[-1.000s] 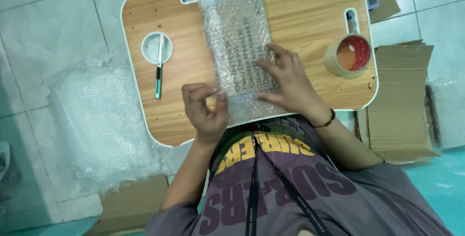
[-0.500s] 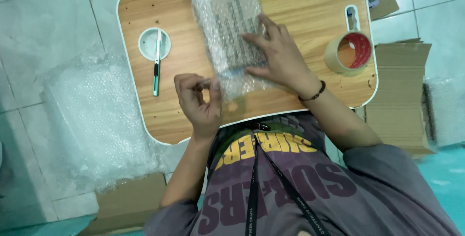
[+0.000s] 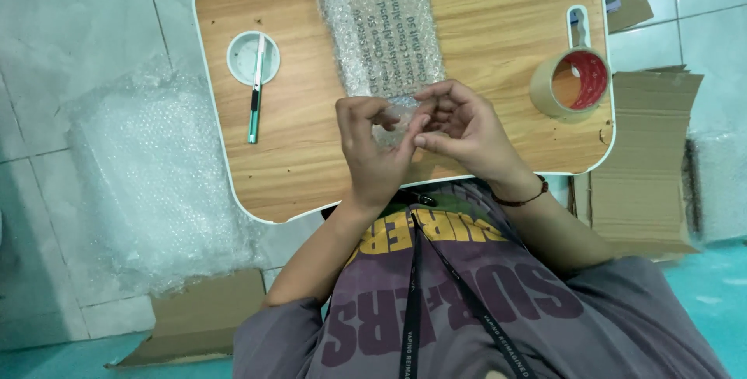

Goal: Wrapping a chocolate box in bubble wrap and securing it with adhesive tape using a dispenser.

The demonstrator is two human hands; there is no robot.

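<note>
At centre frame, my left hand (image 3: 372, 153) and right hand (image 3: 459, 130) have come together, pinching the near end of the bubble-wrapped package (image 3: 381, 29). A second ago my right hand lay flat on it, so I'm now working that end.

A long flat package wrapped in clear bubble wrap (image 3: 379, 29) lies lengthwise at the middle of a wooden lap table (image 3: 498, 29); a pale label with brown print shows through.

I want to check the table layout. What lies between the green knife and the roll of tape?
In the head view, the bubble-wrapped package lies between the knife and the tape roll, with both hands at its near end.
</note>
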